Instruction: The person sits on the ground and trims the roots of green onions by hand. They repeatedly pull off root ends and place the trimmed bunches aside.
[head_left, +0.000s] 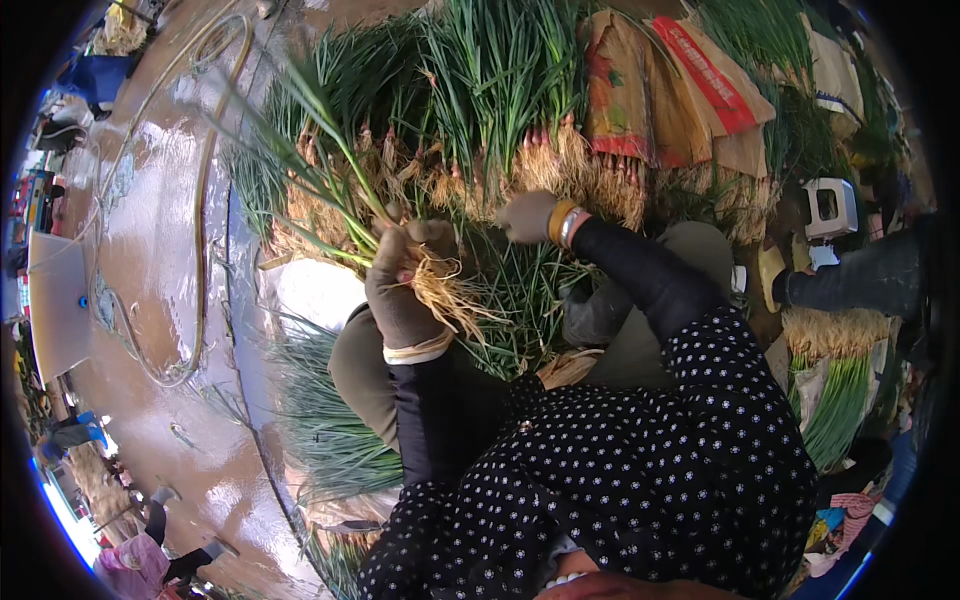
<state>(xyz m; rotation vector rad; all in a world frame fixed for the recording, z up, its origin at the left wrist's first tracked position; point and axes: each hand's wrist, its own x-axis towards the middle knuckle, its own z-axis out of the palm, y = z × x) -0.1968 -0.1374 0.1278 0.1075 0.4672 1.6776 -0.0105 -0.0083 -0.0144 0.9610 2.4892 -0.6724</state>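
My left hand (405, 300), in a brownish work glove, grips a small bunch of scallions (358, 180). Their green leaves point up and left, blurred at the tips, and the pale stringy roots (454, 292) hang out to the right. To the right is my right hand (529, 217), also gloved, with its fingers curled; whether anything is inside them is hidden. It is close to the root ends of a standing row of scallions (506, 75) with reddish bulbs. Loose green leaves (525, 292) lie below, between my knees.
Printed brown sacking (622, 90) covers part of the row. More scallions (337, 420) lie at my left, beside a white bundle (319, 289). A hose (201, 225) loops over the wet floor (165, 277). A white plastic stool (829, 208) and another person's leg (855, 289) are at right.
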